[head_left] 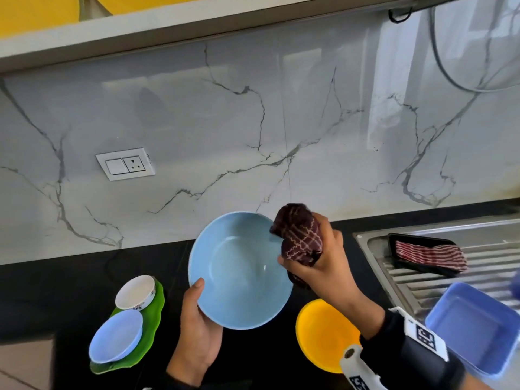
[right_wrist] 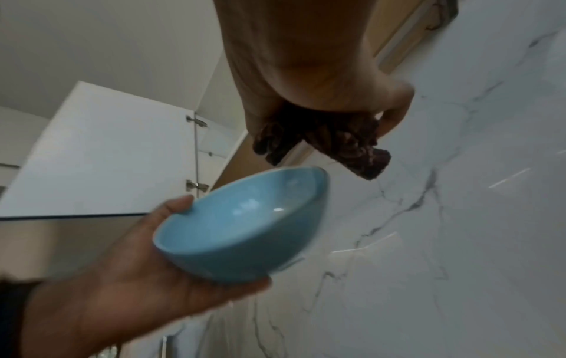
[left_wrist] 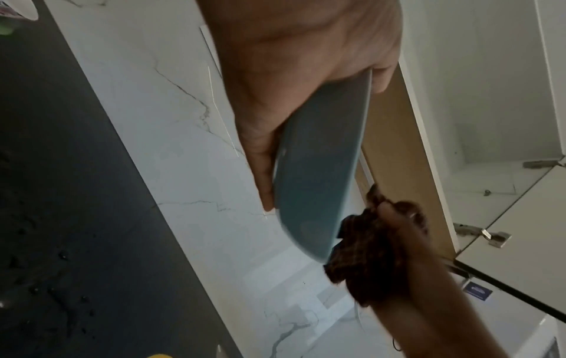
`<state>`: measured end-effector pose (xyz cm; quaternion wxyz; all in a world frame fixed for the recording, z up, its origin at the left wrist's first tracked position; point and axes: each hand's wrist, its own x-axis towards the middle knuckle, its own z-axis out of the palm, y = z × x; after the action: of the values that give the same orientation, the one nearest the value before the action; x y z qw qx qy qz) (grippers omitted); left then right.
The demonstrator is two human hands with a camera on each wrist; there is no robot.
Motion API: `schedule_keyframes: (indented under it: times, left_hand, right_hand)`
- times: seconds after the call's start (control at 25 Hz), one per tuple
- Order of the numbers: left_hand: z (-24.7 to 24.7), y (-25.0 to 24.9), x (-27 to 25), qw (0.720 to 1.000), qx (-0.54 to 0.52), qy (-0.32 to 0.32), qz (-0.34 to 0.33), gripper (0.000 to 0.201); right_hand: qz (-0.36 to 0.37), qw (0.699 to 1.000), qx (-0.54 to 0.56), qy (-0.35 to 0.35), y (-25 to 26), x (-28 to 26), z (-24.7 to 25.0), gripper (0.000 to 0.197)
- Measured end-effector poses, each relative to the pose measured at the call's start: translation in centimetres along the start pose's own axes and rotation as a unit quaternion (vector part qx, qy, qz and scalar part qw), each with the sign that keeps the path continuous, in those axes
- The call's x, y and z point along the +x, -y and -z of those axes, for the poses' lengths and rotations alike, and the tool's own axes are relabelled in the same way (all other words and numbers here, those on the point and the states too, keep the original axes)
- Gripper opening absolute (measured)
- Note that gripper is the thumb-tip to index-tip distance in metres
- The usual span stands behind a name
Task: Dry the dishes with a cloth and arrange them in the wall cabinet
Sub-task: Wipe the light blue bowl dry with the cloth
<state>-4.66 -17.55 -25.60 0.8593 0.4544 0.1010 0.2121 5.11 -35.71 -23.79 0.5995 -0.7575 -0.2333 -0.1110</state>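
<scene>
A large light-blue bowl (head_left: 239, 271) (left_wrist: 318, 169) (right_wrist: 242, 230) is held tilted above the black counter. My left hand (head_left: 197, 319) (right_wrist: 147, 273) grips it from below, thumb on the near rim. My right hand (head_left: 318, 257) (left_wrist: 395, 242) (right_wrist: 321, 80) clutches a bunched dark maroon checked cloth (head_left: 299, 235) (left_wrist: 367, 254) (right_wrist: 333, 143) at the bowl's right rim. The wall cabinet's shelf edge (head_left: 168, 26) runs overhead with yellow dishes (head_left: 36, 9) on it.
On the counter at left, a white bowl (head_left: 136, 292) and a pale-blue plate (head_left: 116, 336) sit on a green leaf-shaped plate (head_left: 153, 327). A yellow bowl (head_left: 323, 333) lies below the right hand. The steel sink drainboard (head_left: 422, 280) holds a striped cloth (head_left: 430, 254) and blue container (head_left: 475, 327).
</scene>
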Motion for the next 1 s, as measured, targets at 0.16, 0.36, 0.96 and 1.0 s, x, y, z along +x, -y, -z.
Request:
schedule_keyframes:
  times: [0.16, 0.36, 0.96, 1.0]
  left_hand:
    - [-0.6, 1.1, 0.0, 0.999, 0.03, 0.019, 0.0, 0.107]
    - [-1.7, 1.9, -0.8, 0.995, 0.065, 0.072, 0.033, 0.081]
    - [-1.2, -0.1, -0.9, 0.971, -0.092, 0.059, 0.214, 0.083]
    - [-1.3, 0.0, -0.9, 0.969, -0.097, 0.06, 0.221, 0.075]
  right_hand:
    - [-0.013, 0.996, 0.069, 0.059, 1.9, 0.5, -2.2, 0.077]
    - [-0.005, 0.991, 0.099, 0.091, 0.9, 0.1, -7.0, 0.073]
    - [0.107, 0.818, -0.169, 0.539, 2.3, -0.1, -1.4, 0.081]
    - [0.102, 0.815, -0.159, 0.547, 2.2, 0.1, -1.2, 0.08]
